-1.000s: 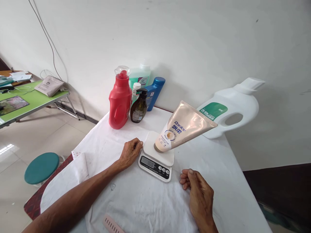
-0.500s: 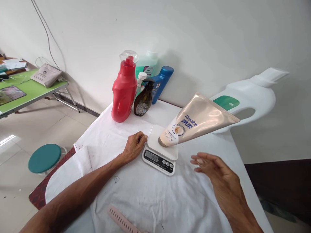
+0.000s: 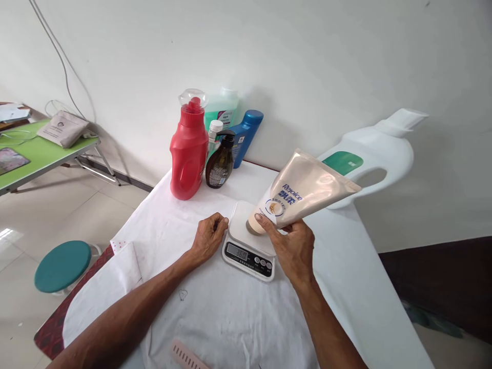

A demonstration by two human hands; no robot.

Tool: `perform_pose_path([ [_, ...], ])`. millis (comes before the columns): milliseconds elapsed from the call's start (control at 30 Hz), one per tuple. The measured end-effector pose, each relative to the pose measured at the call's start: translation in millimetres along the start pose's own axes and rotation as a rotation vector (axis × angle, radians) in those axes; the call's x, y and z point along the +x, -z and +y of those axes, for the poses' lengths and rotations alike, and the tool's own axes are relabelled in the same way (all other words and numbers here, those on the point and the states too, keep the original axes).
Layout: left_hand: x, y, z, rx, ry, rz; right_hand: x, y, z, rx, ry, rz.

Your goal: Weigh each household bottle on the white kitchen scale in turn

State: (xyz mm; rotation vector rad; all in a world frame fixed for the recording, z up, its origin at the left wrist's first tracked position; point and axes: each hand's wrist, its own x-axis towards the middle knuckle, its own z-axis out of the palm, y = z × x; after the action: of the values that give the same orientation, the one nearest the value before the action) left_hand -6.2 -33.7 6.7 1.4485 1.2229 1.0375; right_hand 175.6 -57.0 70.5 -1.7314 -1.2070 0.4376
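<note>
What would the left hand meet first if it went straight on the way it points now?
Most likely the left edge of the white scale, which sits right beside the fingertips of the left hand; from this one view, whether they touch is unclear.

**Soft Light Fell From the Left, Fine Print Blurred**

Diffuse light, seemingly from the left, brightened the smooth white wall (image 3: 277, 46), which greyed toward the right. Pale shadows spread right of the slanted blue plastic bottle (image 3: 246, 136) and doubled the thin grey hanging cable (image 3: 60, 61). Glare whitened the glossy beige tiled floor (image 3: 96, 215) at the left edge; sheen lay across the tapered champagne-gold plastic tube (image 3: 309, 177). Lettering on the large white plastic jug's green label (image 3: 343, 163) was smeared beyond reading. Wide-angle distortion stretched the outer edges, and the lower right corner sank into murk.
</note>
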Motion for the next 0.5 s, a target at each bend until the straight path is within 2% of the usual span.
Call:
perform_pose_path([
  [133,0.1,0.4,1.1,0.013,0.000,0.003,2.5,2.3,-2.3,-0.036,0.060,0.021],
  [233,0.3,0.3,1.7,0.011,0.003,0.003,21.2,8.0,-0.2,-0.047,0.054,0.060],
  [333,0.7,-0.2,1.9,0.008,0.004,-0.001,62.1,11.2,5.0,-0.073,0.061,0.178],
  [433,0.8,-0.7,1.8,0.010,0.001,-0.003,117.1,5.7,14.3,-0.104,0.104,0.237],
  [500,0.7,-1.0,2.0,0.006,0.006,0.001,153.0,-2.1,23.0,-0.145,0.053,0.276],
])
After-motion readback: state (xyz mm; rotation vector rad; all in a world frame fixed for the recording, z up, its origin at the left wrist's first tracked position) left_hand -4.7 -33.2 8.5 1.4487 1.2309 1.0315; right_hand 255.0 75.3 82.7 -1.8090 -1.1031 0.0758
